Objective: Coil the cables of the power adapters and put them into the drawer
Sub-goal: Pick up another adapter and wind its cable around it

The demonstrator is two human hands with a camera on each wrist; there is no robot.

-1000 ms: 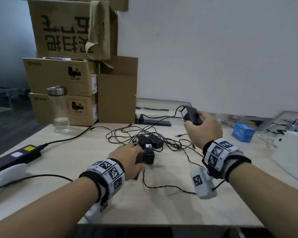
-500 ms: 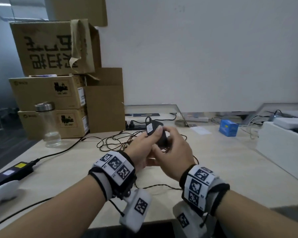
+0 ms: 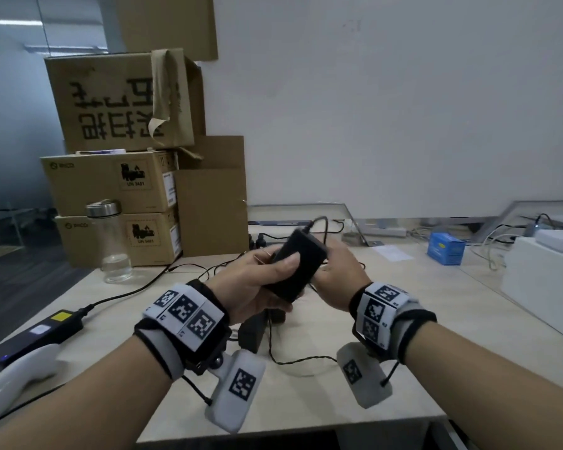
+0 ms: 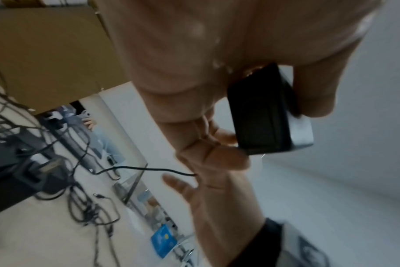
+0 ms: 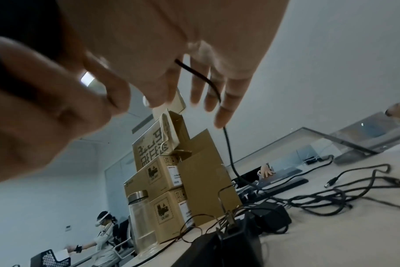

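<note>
My left hand grips a black power adapter above the table, thumb on its top face. The left wrist view shows the same adapter pinched between thumb and fingers. Its thin black cable leaves the far end and loops down. My right hand sits just right of the adapter. Its fingers are fairly straight, and the cable runs across and between them. Other black adapters lie on the table under my hands in a tangle of cables. No drawer is in view.
Stacked cardboard boxes and a glass bottle stand at the back left. A black power brick and a white object lie at the left edge. A small blue box and a white box are on the right.
The adapter passed from my right hand into my left. My left hand let go of a small adapter on the table, and both hands met and rose toward me.
</note>
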